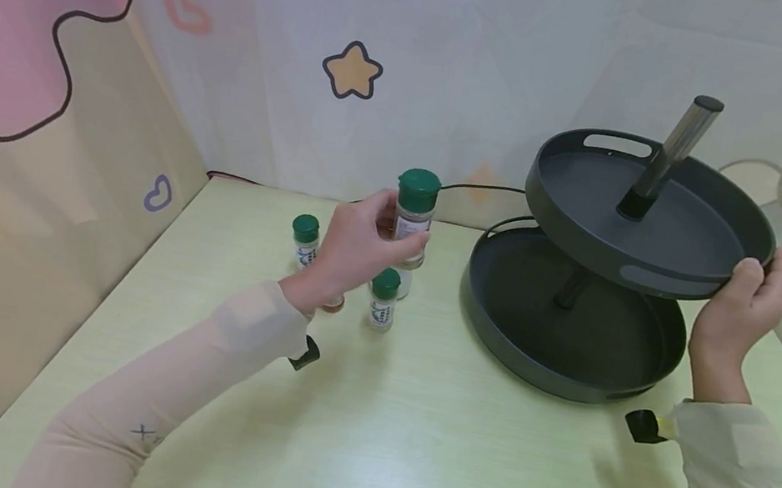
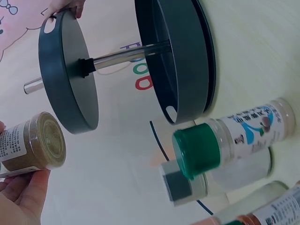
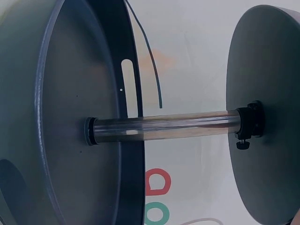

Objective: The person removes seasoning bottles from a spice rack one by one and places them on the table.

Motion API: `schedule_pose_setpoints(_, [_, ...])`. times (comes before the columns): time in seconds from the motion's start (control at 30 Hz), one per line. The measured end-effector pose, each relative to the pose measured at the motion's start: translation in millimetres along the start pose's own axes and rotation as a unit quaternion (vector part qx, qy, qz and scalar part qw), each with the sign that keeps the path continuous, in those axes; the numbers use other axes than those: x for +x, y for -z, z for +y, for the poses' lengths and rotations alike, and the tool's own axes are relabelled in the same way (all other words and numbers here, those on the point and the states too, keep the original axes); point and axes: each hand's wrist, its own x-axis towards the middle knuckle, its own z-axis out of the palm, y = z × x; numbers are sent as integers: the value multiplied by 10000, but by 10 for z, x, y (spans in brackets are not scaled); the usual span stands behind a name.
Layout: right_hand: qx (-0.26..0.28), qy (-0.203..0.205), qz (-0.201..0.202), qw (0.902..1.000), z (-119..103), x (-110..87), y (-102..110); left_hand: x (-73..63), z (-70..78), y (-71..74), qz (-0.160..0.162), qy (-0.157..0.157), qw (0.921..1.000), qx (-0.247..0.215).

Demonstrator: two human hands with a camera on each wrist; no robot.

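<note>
My left hand (image 1: 361, 241) grips a spice jar (image 1: 413, 218) with a green lid, held upright above the table. Brown powder fills the jar (image 2: 35, 143) in the left wrist view, where its base shows. At the right, my right hand (image 1: 738, 317) holds the rim of the upper tray (image 1: 715, 208) of a dark two-tier rack, thumb on the edge. That upper tray tilts on its metal pole (image 1: 678, 148). The round lower tray (image 1: 568, 380) rests on the table. In the right wrist view a small screw knob (image 3: 243, 144) sits under the upper tray.
Green-lidded jars stand near the left hand: one (image 1: 305, 240) to its left, another (image 1: 383, 298) below it. A grey-capped clear jar (image 2: 183, 183) shows in the left wrist view. Behind the table (image 1: 406, 449) hangs a patterned cloth (image 1: 276, 50).
</note>
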Motion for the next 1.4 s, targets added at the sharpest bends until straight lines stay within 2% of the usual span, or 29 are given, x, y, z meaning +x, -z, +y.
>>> schedule_pose_setpoints(0.2, [4,58,3,10000,110,72,12,-21,-62,99,75,157,9998,56])
schedule_pose_setpoints(0.33, [-92,117,22,9999,134,85,13,-34,-129,169,206,138,9995,184])
schedule_pose_setpoints(0.63, [11,86,18,10000,14,8,-2,-61,-276,302,336,335,9979,431])
schedule_pose_setpoints(0.87, [35,209,-72,9997,-27,-23,-8,-108,-374,344,308,745,9957,465])
schedule_pose_setpoints(1.0, [-48,276,-92,9996,41,20,2,-128,-447,378,317,967,9936,490])
schedule_pose_setpoints(1.17, [-186,252,-52,9995,132,86,17,-152,-519,423,369,1110,9917,541])
schedule_pose_setpoints(1.4, [-200,270,-10,9994,142,92,15,-164,-556,488,398,1384,9873,675])
